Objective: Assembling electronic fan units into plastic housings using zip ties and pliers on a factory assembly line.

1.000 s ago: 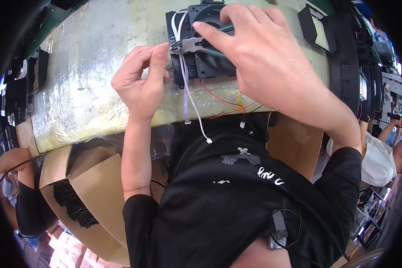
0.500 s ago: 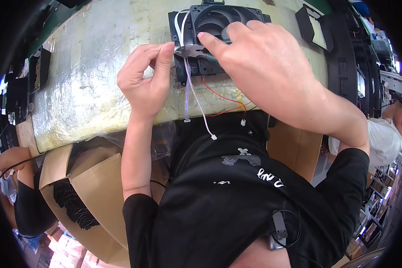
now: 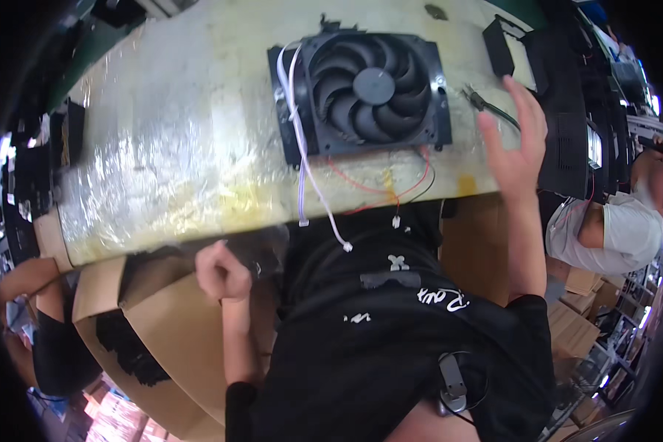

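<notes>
A black cooling fan (image 3: 373, 87) in a black frame lies on the table. White and lilac cables (image 3: 296, 125) run down its left side, bound together near the middle, and their plugs hang over the front edge. Red and black wires (image 3: 401, 193) come from its lower right. To the right of the fan lie cutting pliers (image 3: 482, 102), with one dark handle showing. My right hand (image 3: 521, 144) is open beside them, fingers apart, holding nothing. My left hand (image 3: 223, 271) is closed just off the table's front edge, above a cardboard box; its curled fingers hide whatever they may hold.
The table (image 3: 176, 125) has a film-wrapped, shiny top. A small black open box (image 3: 510, 48) stands at the back right, beside black equipment. An open cardboard box (image 3: 165, 309) with dark contents is at the lower left. Other people sit at far left and right.
The pliers have left my right hand and now lie right of the fan. My right hand has moved right and opened. My left hand has drawn back from the cables toward the cardboard box.
</notes>
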Tool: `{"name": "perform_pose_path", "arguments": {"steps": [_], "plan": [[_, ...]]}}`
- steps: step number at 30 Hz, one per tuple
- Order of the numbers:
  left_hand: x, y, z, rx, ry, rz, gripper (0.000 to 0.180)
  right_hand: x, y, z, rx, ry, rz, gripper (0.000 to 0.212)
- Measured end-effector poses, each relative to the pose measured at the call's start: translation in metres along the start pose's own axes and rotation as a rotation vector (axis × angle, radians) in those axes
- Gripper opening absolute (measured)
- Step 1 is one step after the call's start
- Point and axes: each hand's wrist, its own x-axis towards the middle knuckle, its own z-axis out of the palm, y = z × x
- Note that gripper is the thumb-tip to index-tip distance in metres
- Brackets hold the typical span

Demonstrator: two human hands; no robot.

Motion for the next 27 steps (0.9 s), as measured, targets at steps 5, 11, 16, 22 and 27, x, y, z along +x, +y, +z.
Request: {"name": "perform_pose_path", "arguments": {"steps": [5, 11, 16, 22, 27], "plan": [[-0.079, -0.071, -0.001, 0.466, -1.009, -0.471, 0.048, 0.037, -0.103, 0.038, 0.198, -0.27, -0.466, 0.068], [0.097, 0.04, -0.006, 0.334, -1.76, -0.187, 0.027, 0.044, -0.091, 0.054, -0.115, -0.132, -0.579, 0.046], [0.297, 0.132, 0.053, -0.253, -1.588, -0.192, 0.008, 0.088, -0.047, 0.039, -0.049, -0.187, -0.652, 0.044], [0.384, 0.098, 0.435, -0.812, -1.023, -0.983, 0.139, 0.117, -0.038, 0.023, 0.113, -0.244, -0.439, 0.056], [0.372, 0.135, 0.54, -0.957, -1.236, -1.052, 0.08, 0.079, -0.007, 0.01, 0.197, -0.093, -0.244, 0.071]]}}
